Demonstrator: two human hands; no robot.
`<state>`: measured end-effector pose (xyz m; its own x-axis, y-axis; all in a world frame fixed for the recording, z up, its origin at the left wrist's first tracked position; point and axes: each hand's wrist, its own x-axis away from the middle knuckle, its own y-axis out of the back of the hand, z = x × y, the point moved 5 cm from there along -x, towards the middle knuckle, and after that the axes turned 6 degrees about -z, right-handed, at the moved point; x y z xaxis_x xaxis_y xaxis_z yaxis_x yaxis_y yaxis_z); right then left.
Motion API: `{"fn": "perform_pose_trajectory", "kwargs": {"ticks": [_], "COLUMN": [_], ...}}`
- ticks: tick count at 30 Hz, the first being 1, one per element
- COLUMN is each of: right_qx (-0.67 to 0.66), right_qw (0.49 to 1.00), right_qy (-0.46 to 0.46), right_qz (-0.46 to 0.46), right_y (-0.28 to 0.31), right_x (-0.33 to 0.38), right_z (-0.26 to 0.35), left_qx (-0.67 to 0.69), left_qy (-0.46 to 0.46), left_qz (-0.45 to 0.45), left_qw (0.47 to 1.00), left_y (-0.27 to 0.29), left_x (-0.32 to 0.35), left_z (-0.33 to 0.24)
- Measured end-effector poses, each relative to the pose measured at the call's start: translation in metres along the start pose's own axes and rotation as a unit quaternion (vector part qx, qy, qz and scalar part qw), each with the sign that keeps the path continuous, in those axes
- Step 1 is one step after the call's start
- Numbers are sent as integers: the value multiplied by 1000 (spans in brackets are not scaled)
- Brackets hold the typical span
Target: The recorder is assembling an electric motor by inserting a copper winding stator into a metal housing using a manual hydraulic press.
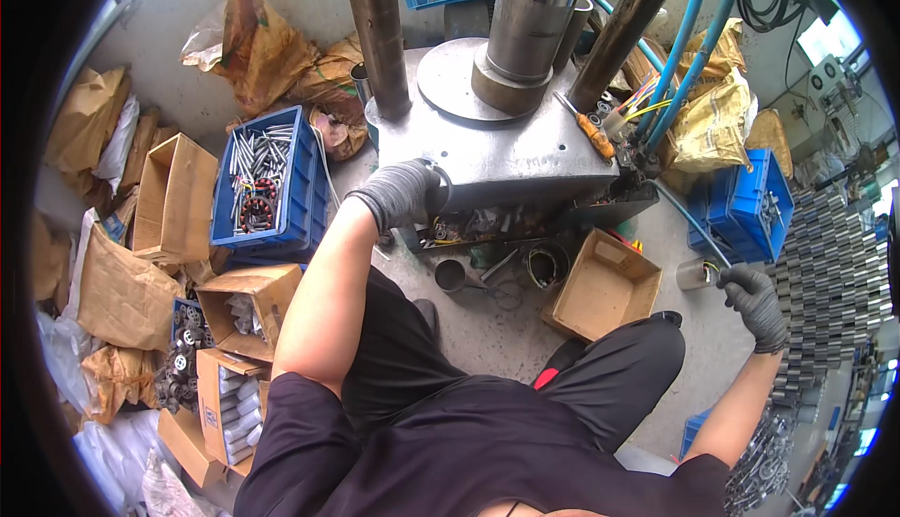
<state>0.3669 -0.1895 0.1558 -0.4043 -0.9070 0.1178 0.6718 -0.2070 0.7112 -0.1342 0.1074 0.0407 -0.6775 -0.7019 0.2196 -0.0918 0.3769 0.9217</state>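
Observation:
My left hand [398, 195], in a dark grey knit glove, is closed at the near left edge of the press's steel table [525, 156]. It grips a thin-walled metal sleeve [443, 189], whose curved rim shows past the fingers; the rest is hidden. Out to the right, my right hand [756, 311], gloved alike, is closed at the lower end of a long thin rod [689, 217] that slants down from the press. Close by its fingertips is a metal cylinder [696, 275] with something yellowish inside. Whether the hand touches this cylinder I cannot tell.
A steel ram [534, 25] stands on a round plate between dark columns. An orange-handled screwdriver [592, 133] lies on the table's right. An open cardboard box [614, 283] sits on the floor. Blue crates [309, 194] and cartons crowd the left; stacked metal cylinders [816, 273] line the right.

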Motion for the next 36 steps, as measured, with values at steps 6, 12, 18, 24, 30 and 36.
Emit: {"fn": "perform_pose_trajectory", "kwargs": {"ticks": [6,12,18,24,30,36], "right_qx": [-4,85,34,28,34,19], "right_qw": [999,995,999,1000,999,999], "right_qy": [45,49,-8,-5,-30,-18], "right_qz": [-5,33,12,-6,-30,-44], "right_y": [10,-17,-31,-32,-35,-32], "right_x": [-17,10,32,29,31,29], "right_z": [35,-6,-39,-41,-24,-26], "left_qx": [3,13,78,45,-2,36], "left_qy": [22,38,-31,-22,-27,-24], "left_qz": [-75,-161,-383,-422,-468,-465], "left_qw": [997,986,920,905,883,884], "left_y": [11,8,35,31,23,17], "left_x": [-3,-16,-39,-88,-114,-131], "left_z": [7,12,-37,-52,-56,-52]}}
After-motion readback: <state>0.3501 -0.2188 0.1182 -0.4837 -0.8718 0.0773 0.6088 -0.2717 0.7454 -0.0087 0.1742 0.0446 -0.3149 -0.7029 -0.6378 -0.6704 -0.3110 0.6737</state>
